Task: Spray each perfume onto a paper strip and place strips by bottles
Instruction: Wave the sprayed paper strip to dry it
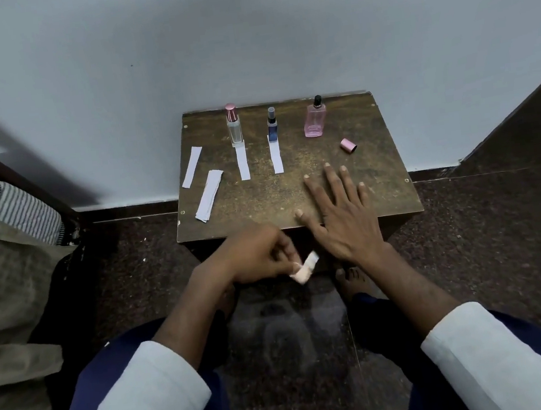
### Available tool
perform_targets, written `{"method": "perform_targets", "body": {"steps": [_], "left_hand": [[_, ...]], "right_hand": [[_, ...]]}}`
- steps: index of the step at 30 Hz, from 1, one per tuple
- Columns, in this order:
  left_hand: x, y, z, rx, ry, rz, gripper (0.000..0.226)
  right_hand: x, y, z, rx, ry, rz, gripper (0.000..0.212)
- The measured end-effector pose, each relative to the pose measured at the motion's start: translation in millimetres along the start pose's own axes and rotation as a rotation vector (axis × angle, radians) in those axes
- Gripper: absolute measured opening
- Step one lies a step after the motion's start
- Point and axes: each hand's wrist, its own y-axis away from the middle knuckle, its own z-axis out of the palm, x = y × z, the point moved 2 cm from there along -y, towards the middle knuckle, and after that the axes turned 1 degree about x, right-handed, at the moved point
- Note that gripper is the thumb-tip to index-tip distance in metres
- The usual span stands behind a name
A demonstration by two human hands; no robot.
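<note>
On the small brown table (262, 202), left to right: loose paper strips (209, 195), clear bottle (234, 128), blue bottle (272, 127), uncapped pink bottle (314, 120), pink cap (348, 145). Below the near edge, left hand (255, 257) curled, pinching a blurred paper strip (305, 268); right hand (341, 209) flat, fingers spread on the tabletop.

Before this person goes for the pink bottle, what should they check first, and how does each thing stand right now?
1. Cap off the pink glass bottle: ok; the pink metal cap lies on the brown wooden table, black sprayer bare.
2. Fresh paper strip in a grip: ok; the left hand pinches a white paper strip.
3. Right hand free to lift the bottle: ok; open, fingers spread.
4. Earlier strips placed: ok; one lies by the clear bottle with the pink cap, one by the small blue bottle.
5. Held strip unsprayed: cannot tell.
</note>
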Motion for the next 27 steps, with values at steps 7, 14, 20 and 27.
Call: {"method": "perform_targets", "body": {"steps": [7, 14, 20, 27], "left_hand": [[18.7, 8.4, -14.7, 0.132, 0.716, 0.238, 0.003], [11.2, 8.5, -12.8, 0.268, 0.404, 0.067, 0.004], [49.8, 23.1, -35.1, 0.313, 0.445, 0.278, 0.005], [38.0, 25.2, -32.8, 0.126, 0.269, 0.163, 0.007]], "right_hand": [[2.3, 2.3, 4.9, 0.007, -0.008, -0.006, 0.083], [-2.6, 3.1, 8.1, 0.047, -0.003, 0.023, 0.078], [0.1, 3.8, 5.9, 0.035, -0.008, -0.005, 0.085], [-3.0, 0.9, 13.1, 0.082, 0.000, 0.029, 0.077]]}}
